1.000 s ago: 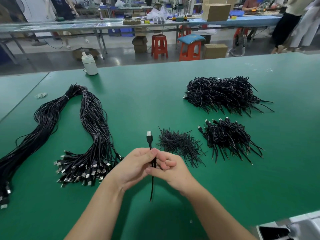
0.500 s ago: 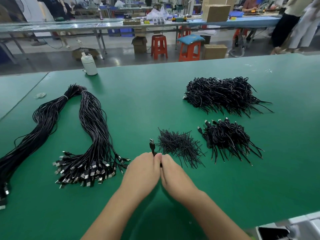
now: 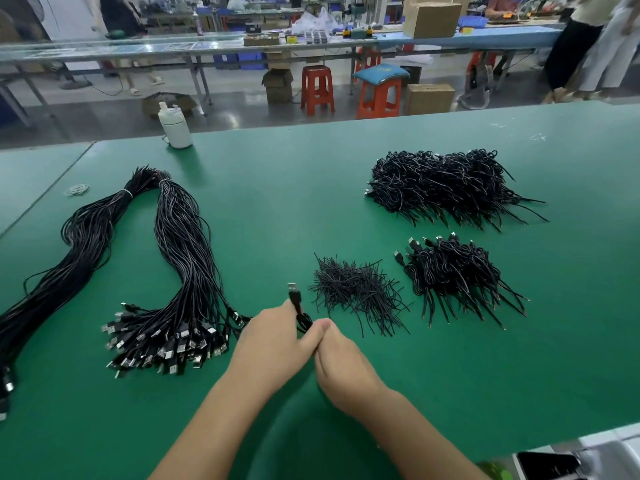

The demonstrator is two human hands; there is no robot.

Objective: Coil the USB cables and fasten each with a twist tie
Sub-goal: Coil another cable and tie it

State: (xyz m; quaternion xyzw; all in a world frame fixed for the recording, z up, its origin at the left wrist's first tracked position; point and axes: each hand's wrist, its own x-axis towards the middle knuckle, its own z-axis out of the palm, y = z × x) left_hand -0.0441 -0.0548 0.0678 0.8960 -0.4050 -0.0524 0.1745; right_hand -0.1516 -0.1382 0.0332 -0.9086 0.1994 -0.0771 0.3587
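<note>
Green matting covers the table (image 3: 277,209), and nowhere on it can I make out a brand or readable label. Nearest, the left hand (image 3: 273,344) and the right hand (image 3: 341,358) meet thumb to thumb, both pinching one coiled USB cable (image 3: 300,315) whose plug sticks up just above the fingers; whether a tie is already on it is hidden by the hands. Just beyond the right hand lies a loose heap of twist ties (image 3: 356,292), and further right a small pile of coiled cables (image 3: 457,271). To the left, a thick bundle of uncoiled cables (image 3: 180,271) fans its plugs toward the person, with a second bundle (image 3: 69,265) beside it. Farther back sits a larger pile of finished coils (image 3: 446,185) and, at the far edge, a white bottle (image 3: 175,128). Past the table stand orange stools (image 3: 317,90), cardboard boxes (image 3: 429,98) and another long workbench (image 3: 242,46).
</note>
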